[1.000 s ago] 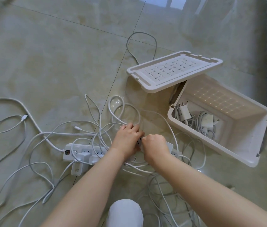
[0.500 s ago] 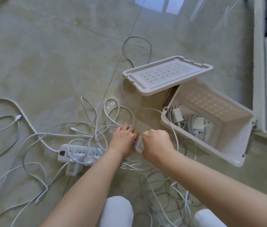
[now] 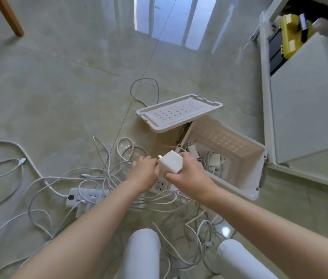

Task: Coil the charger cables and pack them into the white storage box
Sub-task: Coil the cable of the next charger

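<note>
tiled floor (image 3: 62, 93), right hand (image 3: 188, 175) grips likely charger (image 3: 170, 163)

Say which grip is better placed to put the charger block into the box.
Right. The right grip holds the charger block beside the storage box; the left grip is farther off, over the power strip.

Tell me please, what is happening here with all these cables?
A person is sorting chargers on the floor. The right hand grips a white charger block just above the power strip, the left hand close beside it; whether that hand holds anything is unclear. The white storage box stands open, its lid propped on it, a few chargers inside. Many loose cables lie uncoiled around.
</note>
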